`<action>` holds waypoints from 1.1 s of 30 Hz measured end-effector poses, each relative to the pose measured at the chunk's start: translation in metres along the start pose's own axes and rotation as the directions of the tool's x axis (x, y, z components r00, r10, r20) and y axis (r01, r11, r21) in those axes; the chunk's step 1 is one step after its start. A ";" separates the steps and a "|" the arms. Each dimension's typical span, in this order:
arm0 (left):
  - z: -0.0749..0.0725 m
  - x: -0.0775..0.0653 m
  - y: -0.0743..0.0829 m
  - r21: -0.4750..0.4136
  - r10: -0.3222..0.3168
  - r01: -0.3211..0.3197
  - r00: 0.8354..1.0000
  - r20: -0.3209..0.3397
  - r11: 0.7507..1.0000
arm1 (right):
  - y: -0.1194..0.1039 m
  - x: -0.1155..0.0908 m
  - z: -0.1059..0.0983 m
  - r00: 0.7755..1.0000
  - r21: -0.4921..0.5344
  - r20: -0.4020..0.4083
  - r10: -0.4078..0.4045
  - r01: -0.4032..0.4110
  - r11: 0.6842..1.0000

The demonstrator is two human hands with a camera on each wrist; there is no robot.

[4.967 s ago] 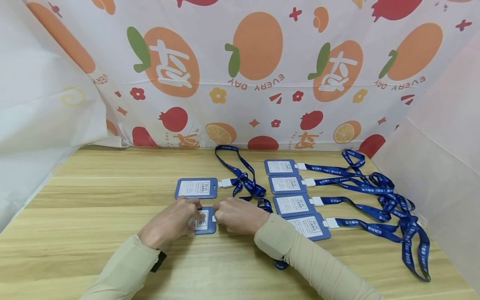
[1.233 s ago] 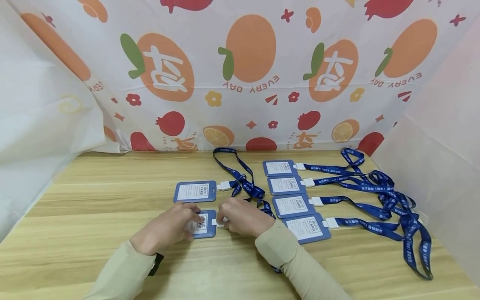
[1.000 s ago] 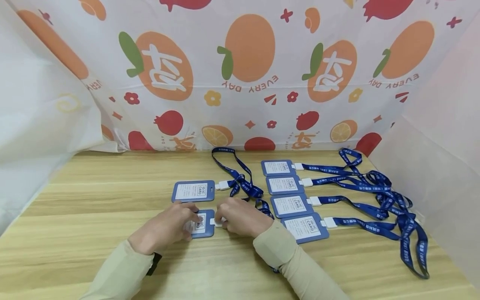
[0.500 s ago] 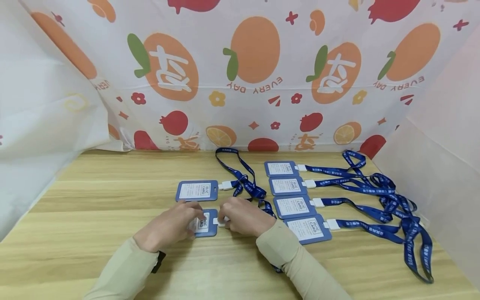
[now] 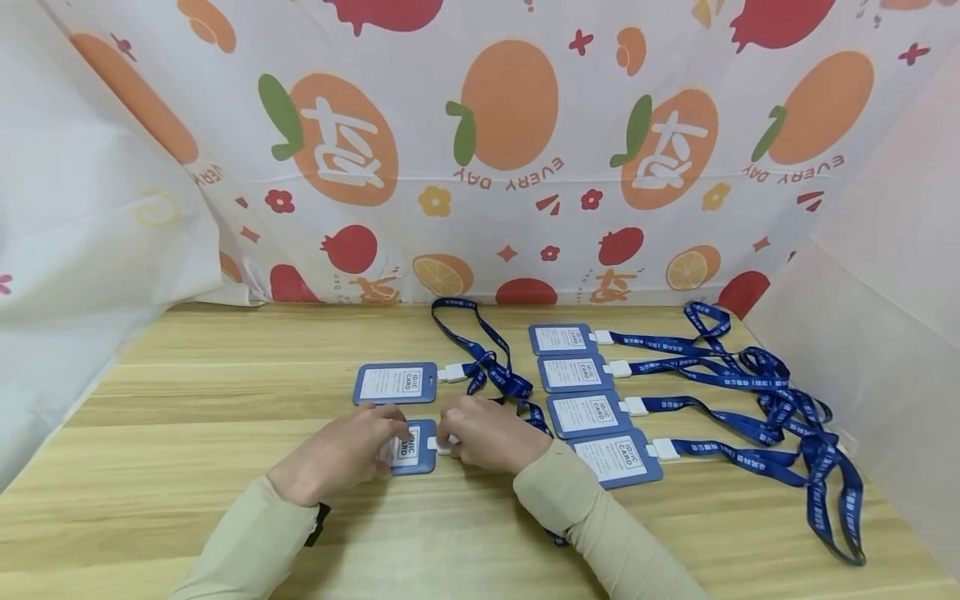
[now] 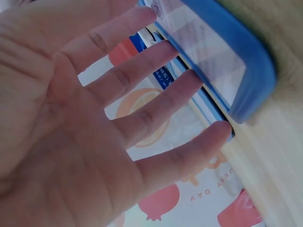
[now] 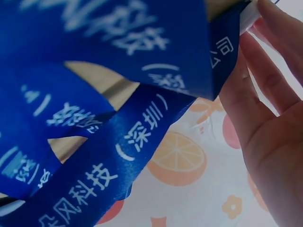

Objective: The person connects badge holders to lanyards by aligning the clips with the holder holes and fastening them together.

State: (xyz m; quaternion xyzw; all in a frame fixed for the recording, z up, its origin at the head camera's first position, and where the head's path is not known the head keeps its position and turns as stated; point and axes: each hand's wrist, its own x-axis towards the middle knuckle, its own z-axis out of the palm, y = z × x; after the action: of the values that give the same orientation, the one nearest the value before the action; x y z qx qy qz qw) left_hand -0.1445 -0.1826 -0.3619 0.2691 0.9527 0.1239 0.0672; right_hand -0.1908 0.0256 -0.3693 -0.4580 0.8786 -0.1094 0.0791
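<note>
A blue ID badge holder (image 5: 427, 450) with a white card lies flat on the table in the middle of the head view. My left hand (image 5: 337, 450) holds it at its left part; in the left wrist view, fingertips touch one long edge of the holder (image 6: 259, 71), and the thumb is hidden. At its right end, my right hand (image 5: 489, 432) pinches a small white clip (image 5: 441, 446) joined to the holder's slot side. From that clip a dark blue lanyard (image 7: 147, 127) with white lettering fills much of the right wrist view. The fingertips on the clip are partly hidden.
Just beyond lies another blue badge holder (image 5: 393, 385) with its lanyard (image 5: 512, 383) bunched to the right. Several more badge holders (image 5: 564, 337) are stacked in a column at right, their lanyards (image 5: 780, 392) trailing rightward. A fruit-print curtain (image 5: 510, 192) closes off the table's back.
Five seconds ago the right fingers covered the white clip; now part of it shows between the fingertips and the holder. Over the last second both hands stay almost still; the view shifts slightly.
</note>
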 end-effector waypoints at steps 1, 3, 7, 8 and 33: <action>0.000 0.000 0.000 0.001 0.002 -0.002 1.000 0.002 1.000 | 0.000 0.000 0.000 1.000 -0.006 -0.002 -0.007 0.007 1.000; -0.001 -0.002 0.000 -0.004 -0.004 0.004 1.000 0.006 1.000 | 0.000 0.000 -0.002 0.999 -0.024 -0.016 -0.032 0.031 0.999; -0.006 -0.003 0.000 0.011 -0.004 0.005 1.000 -0.014 1.000 | 0.003 -0.002 -0.010 0.996 -0.070 -0.063 -0.069 0.065 0.995; -0.008 -0.002 0.000 0.017 -0.003 0.003 1.000 -0.026 1.000 | 0.004 -0.002 -0.012 0.994 -0.085 -0.076 -0.074 0.067 0.994; -0.021 0.007 -0.010 0.083 0.029 -0.010 0.971 -0.237 0.996 | 0.019 0.002 -0.036 0.995 -0.140 -0.096 -0.039 0.026 0.990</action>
State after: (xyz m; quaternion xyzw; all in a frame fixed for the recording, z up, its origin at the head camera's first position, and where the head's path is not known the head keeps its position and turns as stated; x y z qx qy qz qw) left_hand -0.1601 -0.1914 -0.3453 0.2643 0.9555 0.1170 -0.0596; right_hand -0.2152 0.0391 -0.3401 -0.4707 0.8794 -0.0720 0.0019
